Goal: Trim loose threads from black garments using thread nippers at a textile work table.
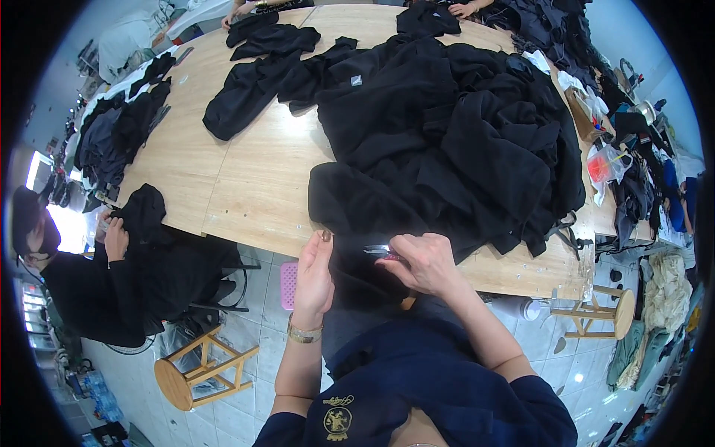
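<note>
My left hand [316, 276] is raised at the table's near edge, thumb and fingers pinched at the edge of a black garment [350, 197]. That cloth hangs off the table toward my lap, between my two hands. In my right hand [428, 262] is a pair of thread snips [378, 252] with a reddish handle. Their metal blades point left, toward my left hand, above the dark cloth. A gap separates the blades from my left fingertips. Any thread between them is too fine to make out.
Black garments [484, 134] heap across the wooden table [257, 175]; more dark clothes [108, 134] lie at the left edge. A seated person [97, 268] handles black cloth at left. Wooden stools [175, 384] stand either side. A drink cup [599, 167] sits at right.
</note>
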Tool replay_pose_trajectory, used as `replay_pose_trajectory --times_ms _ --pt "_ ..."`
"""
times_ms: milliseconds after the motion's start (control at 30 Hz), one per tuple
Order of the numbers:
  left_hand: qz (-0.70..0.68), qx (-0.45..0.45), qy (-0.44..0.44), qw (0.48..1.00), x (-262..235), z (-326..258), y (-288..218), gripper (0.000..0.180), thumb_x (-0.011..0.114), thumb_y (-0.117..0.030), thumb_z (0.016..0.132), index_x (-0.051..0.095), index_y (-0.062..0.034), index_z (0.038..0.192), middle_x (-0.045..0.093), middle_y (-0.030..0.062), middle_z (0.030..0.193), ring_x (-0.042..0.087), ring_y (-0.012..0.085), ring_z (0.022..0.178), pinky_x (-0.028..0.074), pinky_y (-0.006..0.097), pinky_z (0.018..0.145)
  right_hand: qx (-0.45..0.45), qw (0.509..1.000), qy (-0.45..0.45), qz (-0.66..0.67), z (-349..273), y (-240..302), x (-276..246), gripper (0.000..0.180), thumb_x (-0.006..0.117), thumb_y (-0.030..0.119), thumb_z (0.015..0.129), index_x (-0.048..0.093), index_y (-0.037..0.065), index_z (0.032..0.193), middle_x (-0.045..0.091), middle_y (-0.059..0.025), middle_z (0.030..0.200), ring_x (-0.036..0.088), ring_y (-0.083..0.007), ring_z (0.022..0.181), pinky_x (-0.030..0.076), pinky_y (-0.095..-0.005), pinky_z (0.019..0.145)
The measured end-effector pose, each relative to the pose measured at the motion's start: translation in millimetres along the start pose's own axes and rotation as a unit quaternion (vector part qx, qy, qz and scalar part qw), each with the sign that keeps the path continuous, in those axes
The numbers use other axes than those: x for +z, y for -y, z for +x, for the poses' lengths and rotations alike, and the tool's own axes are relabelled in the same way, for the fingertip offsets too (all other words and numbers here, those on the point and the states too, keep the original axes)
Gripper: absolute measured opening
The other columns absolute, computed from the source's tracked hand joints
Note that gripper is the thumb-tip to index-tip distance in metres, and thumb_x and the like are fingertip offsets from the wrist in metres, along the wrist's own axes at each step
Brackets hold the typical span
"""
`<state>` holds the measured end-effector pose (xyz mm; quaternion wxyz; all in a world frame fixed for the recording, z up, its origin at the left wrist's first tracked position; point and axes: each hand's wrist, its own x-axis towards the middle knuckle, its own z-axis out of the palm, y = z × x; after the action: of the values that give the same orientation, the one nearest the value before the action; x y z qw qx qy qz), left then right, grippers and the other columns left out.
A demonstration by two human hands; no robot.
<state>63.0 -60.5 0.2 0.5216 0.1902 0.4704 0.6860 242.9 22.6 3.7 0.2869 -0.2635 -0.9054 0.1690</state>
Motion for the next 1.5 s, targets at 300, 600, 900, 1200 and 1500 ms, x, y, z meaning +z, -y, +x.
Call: replay_pose_trajectory --times_ms 300,600,900,1200,1500 --pt "0.017 0.006 0.013 1.0 0.0 0.1 -0.3 0.015 0.047 -0.019 0.099 0.054 -0.0077 0.091 0.046 -0.0065 0.083 0.038 0.0012 0.079 0.033 0.017 0.075 -0.003 1.0 0.001 0.006 0.5 -0.1 0.1 0.028 0.071 0.03 0.078 0.052 0.01 0.073 0.054 -0.0042 0.062 0.055 -0.0216 0.052 0.041 -0.0312 0.049" --pt "0.014 0.009 0.005 1.0 3.0 -1.1 -2.3 0.015 0.047 -0.019 0.099 0.055 -0.0069 0.095 0.05 -0.0061 0.086 0.042 0.001 0.082 0.035 0.018 0.078 0.007 0.999 0.004 0.032 -1.1 -1.9 0.0 0.026 0.07 0.028 0.079 0.053 0.009 0.074 0.054 -0.0053 0.062 0.056 -0.0231 0.052 0.042 -0.0321 0.05" --pt "0.054 0.044 0.02 0.997 1.7 -1.2 -1.9 0.017 0.045 -0.02 0.1 0.052 -0.0081 0.09 0.045 -0.0068 0.082 0.037 0.001 0.077 0.032 0.017 0.072 0.04 0.995 0.038 0.083 -0.6 -0.3 -3.7 0.025 0.068 0.028 0.079 0.055 0.007 0.077 0.055 -0.0069 0.061 0.056 -0.0256 0.052 0.043 -0.0336 0.05" --pt "0.073 0.05 0.012 0.996 7.3 -1.8 -2.4 0.02 0.044 -0.022 0.1 0.05 -0.0089 0.086 0.042 -0.0071 0.079 0.035 0.0009 0.075 0.031 0.017 0.07 0.038 0.996 0.034 0.068 1.2 2.5 -4.4 0.027 0.068 0.03 0.079 0.055 0.006 0.078 0.056 -0.0072 0.062 0.057 -0.0261 0.054 0.043 -0.0336 0.051" --pt "0.12 0.078 0.012 0.99 7.2 -2.2 -0.6 0.021 0.044 -0.022 0.1 0.049 -0.0081 0.085 0.041 -0.0066 0.077 0.034 0.0017 0.074 0.031 0.017 0.068 0.047 0.997 0.005 0.058 -0.5 -0.3 2.2 0.025 0.069 0.027 0.08 0.055 0.006 0.08 0.057 -0.0089 0.064 0.058 -0.0258 0.054 0.044 -0.0327 0.051"
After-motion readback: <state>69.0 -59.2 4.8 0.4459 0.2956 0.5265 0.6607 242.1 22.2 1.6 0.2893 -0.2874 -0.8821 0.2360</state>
